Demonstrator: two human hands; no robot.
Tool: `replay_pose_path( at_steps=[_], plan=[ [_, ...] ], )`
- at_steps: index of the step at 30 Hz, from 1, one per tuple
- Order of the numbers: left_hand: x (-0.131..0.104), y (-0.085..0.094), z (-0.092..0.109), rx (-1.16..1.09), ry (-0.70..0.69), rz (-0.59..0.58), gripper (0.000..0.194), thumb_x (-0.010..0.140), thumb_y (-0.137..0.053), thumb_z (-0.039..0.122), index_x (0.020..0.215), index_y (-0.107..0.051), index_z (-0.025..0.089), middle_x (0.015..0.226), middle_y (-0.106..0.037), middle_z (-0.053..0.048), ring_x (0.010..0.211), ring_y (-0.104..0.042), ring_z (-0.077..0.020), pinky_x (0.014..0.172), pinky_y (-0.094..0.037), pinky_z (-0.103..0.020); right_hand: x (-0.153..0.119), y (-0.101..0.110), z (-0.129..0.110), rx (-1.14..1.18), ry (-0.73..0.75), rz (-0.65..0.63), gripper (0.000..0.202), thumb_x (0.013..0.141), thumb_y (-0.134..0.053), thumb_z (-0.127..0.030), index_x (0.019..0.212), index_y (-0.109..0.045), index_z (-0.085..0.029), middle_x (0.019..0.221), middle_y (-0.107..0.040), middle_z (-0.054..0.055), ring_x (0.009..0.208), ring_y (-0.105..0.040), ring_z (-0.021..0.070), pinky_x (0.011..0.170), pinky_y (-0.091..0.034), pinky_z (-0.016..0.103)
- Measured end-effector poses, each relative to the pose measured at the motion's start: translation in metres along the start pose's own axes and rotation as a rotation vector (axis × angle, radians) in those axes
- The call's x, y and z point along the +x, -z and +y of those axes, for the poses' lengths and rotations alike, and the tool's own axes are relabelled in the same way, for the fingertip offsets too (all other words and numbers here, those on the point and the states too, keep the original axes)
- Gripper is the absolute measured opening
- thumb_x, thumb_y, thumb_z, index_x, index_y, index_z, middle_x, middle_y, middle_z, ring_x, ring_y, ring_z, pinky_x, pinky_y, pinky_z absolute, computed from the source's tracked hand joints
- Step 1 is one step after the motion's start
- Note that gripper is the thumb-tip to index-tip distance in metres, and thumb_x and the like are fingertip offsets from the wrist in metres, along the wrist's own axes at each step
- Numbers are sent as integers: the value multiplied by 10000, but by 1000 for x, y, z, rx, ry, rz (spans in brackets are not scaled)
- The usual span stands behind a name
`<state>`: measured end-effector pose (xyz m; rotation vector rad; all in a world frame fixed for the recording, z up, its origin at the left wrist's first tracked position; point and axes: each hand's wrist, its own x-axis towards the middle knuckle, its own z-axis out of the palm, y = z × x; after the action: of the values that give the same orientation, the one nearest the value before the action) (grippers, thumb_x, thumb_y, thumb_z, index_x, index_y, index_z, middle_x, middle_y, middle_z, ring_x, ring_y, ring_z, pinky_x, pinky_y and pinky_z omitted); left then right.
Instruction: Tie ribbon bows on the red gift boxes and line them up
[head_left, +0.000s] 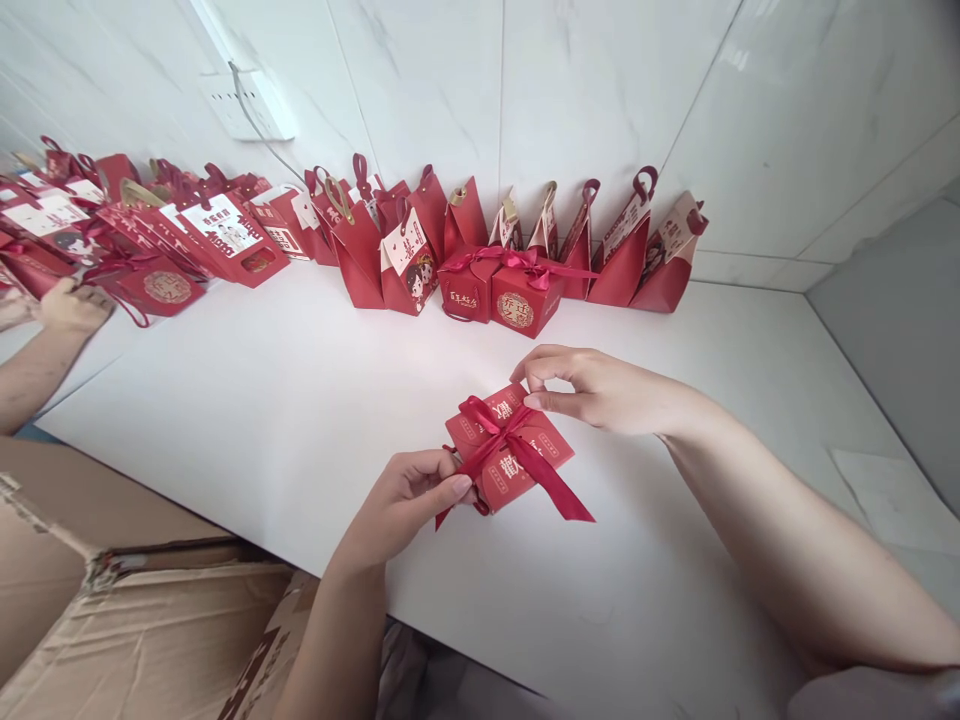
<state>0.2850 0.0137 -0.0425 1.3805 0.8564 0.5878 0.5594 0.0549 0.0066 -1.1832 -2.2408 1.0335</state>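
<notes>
A red gift box (551, 440) with gold lettering sits in front of me at the middle of the white table (645, 590). A dark red ribbon (551, 485) is tied in a bow across its top, one long tail hanging to the right. My left hand (409, 500) pinches the near left edge of the box, thumb on top, by a ribbon tail. At the far corner, my right hand (592, 390) has thumb and fingertips closed on the box's edge. The box's underside is hidden.
Behind, a row of red gift boxes (619, 270) with ribbon loops lines the tiled wall (600, 90). More boxes (225, 240) crowd the left, where another person's hand (75, 305) touches one. Open cardboard cartons (172, 630) stand at the lower left; a socket (247, 105) is on the wall.
</notes>
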Motion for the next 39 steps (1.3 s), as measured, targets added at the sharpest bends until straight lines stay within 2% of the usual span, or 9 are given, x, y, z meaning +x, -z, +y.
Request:
replay_pose_path(
  at_steps=[6, 8, 11, 13, 18, 25, 28, 34, 39],
  plan=[
    [-6, 11, 13, 275, 84, -149, 339, 913, -560, 430, 720, -630, 161, 755, -646, -42, 753, -587, -161, 718, -448, -275, -3, 4, -2, 49, -105, -12, 253, 926, -497, -432, 877, -611, -211, 934, -652, 35, 838, -570, 195, 759, -426, 327],
    [-7, 17, 22, 376, 67, -36, 321, 930, -516, 461, 824, -629, 180, 816, -648, -34, 778, -584, -160, 725, -448, -275, -5, 7, -3, 61, -151, 8, 291, 932, -481, -463, 884, -626, -215, 883, -653, 23, 804, -571, 190, 726, -419, 320],
    [-3, 20, 38, 545, 8, 293, 290, 933, -494, 490, 994, -596, 225, 990, -640, -30, 903, -575, -172, 749, -444, -272, -7, 11, -4, 81, -192, 29, 345, 933, -465, -513, 851, -622, -217, 879, -657, 25, 822, -582, 194, 739, -424, 322],
    [5, 16, 47, 651, -11, 376, 301, 918, -515, 506, 1034, -587, 238, 1062, -626, -31, 968, -564, -184, 756, -442, -276, -8, 11, -4, 121, -225, 27, 369, 928, -458, -547, 852, -608, -219, 901, -661, 33, 833, -593, 196, 755, -437, 324],
    [34, 3, 51, 761, -124, 355, 301, 950, -432, 495, 968, -535, 213, 1014, -599, -41, 888, -543, -179, 740, -433, -302, -6, 3, 1, 64, -320, -29, 409, 903, -459, -627, 830, -533, -232, 813, -641, 23, 726, -570, 193, 682, -427, 317],
    [52, 12, 47, 759, -282, 148, 319, 911, -523, 393, 680, -469, 180, 741, -477, 3, 680, -441, -125, 630, -355, -269, -1, 2, 4, 118, -129, -93, 469, 861, -539, -635, 681, -463, -209, 650, -435, -43, 576, -364, 117, 546, -299, 260],
    [51, 14, 50, 628, -260, 157, 402, 916, -508, 420, 618, -395, 175, 672, -423, 14, 628, -385, -115, 598, -330, -270, -1, 2, 4, 158, -78, -69, 461, 835, -589, -621, 679, -450, -210, 626, -375, -61, 559, -306, 105, 529, -258, 252],
    [47, 11, 51, 568, -119, 133, 424, 895, -534, 465, 614, -408, 173, 626, -406, 26, 589, -396, -104, 558, -327, -258, 1, -2, 5, 179, -156, -103, 477, 872, -511, -636, 690, -504, -195, 674, -486, -25, 595, -403, 119, 556, -313, 260],
    [42, 9, 48, 539, -69, 106, 379, 895, -532, 442, 636, -449, 179, 644, -484, 7, 619, -491, -130, 574, -391, -268, 2, -5, 4, 180, -134, -115, 471, 846, -558, -628, 668, -438, -209, 626, -344, -59, 550, -291, 103, 498, -245, 247]
  ],
)
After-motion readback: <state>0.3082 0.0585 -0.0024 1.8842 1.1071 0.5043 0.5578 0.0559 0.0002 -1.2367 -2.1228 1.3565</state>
